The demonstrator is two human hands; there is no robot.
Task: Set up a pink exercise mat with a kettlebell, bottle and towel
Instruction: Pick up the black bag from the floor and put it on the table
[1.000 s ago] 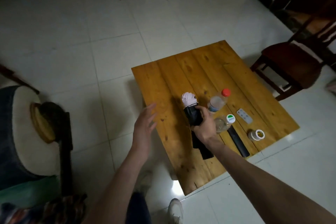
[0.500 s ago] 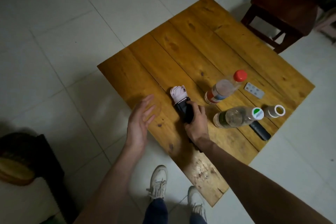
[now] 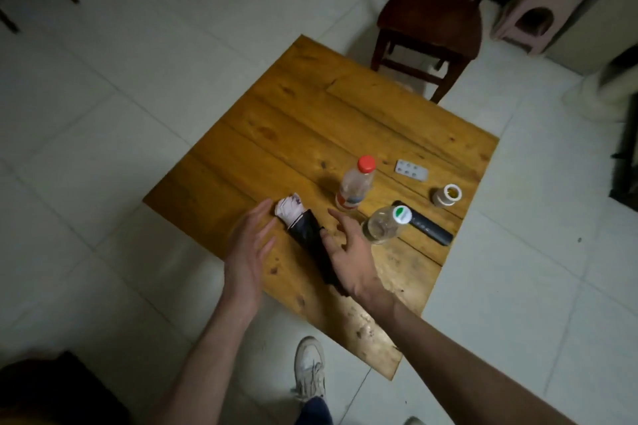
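Note:
A rolled pink mat [image 3: 289,211] pokes out of a long black sleeve [image 3: 312,241] lying on the low wooden table [image 3: 310,121]. My right hand [image 3: 347,254] hovers over the sleeve's near half with fingers spread, gripping nothing. My left hand [image 3: 249,245] is open with straight fingers just left of the roll's pink end. A clear bottle with a red cap [image 3: 354,187] stands right of the roll. A second clear bottle with a green-and-white cap [image 3: 386,225] stands beside my right hand.
A black remote [image 3: 428,228], a white tape roll [image 3: 447,194] and a pill blister [image 3: 411,170] lie on the table's right side. A dark wooden chair [image 3: 429,15] stands behind the table. White tiled floor surrounds it; my shoe [image 3: 309,367] is below.
My right hand has let go of the black sleeve and opened above it. My left hand has moved closer to the pink end. The view swung toward the chair.

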